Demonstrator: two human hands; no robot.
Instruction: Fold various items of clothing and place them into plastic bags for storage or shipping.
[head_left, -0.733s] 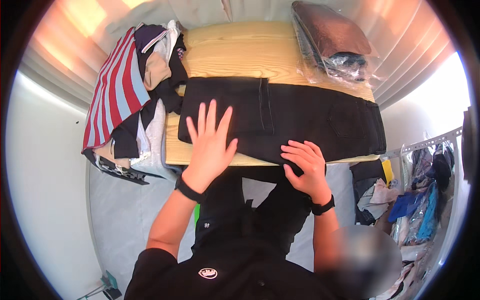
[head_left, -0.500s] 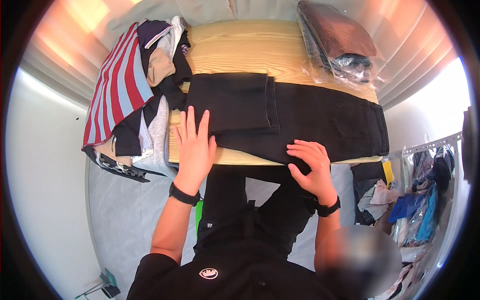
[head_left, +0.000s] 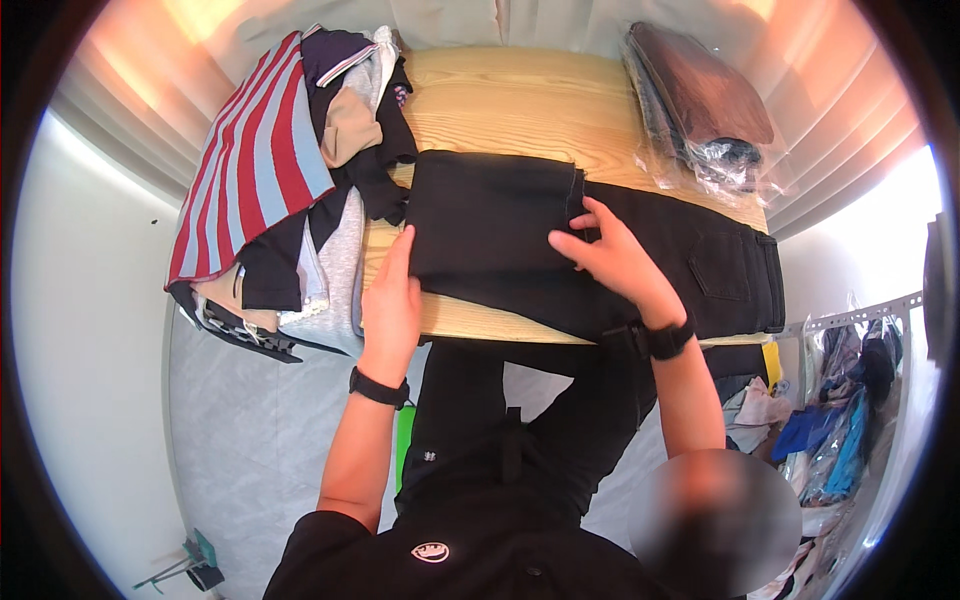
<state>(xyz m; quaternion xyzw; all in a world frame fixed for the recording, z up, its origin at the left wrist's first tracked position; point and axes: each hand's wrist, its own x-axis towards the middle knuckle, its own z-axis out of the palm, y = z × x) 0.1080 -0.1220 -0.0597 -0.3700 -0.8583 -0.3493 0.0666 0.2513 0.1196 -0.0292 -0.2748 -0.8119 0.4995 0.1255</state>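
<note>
Trousers: black trousers (head_left: 500, 235) lie across the near half of the wooden bench (head_left: 520, 105), their left part folded over itself into a doubled panel; the waistband and back pocket end reaches toward the bench's right edge.
Left hand: the left hand (head_left: 390, 300) lies flat and open, fingers together, along the folded panel's left edge, pressing it at the bench's near edge; it grips nothing.
Right hand: the right hand (head_left: 615, 255) rests open on the trousers, fingertips on the folded panel's right edge, where the hem lies; whether it pinches the cloth cannot be told.
Edges and room: bare wood shows beyond the trousers toward the wall; a strip of bench shows along the near edge below the fold.
Left of the trousers: a pile of clothes (head_left: 300, 200), topped by a red, white and blue striped garment (head_left: 245, 165), just beside the fold.
Far right corner: bagged dark garments (head_left: 700, 100) in clear plastic.
Change: the fold has widened since half a second ago, and the right hand has moved from the near edge up onto the fold.
</note>
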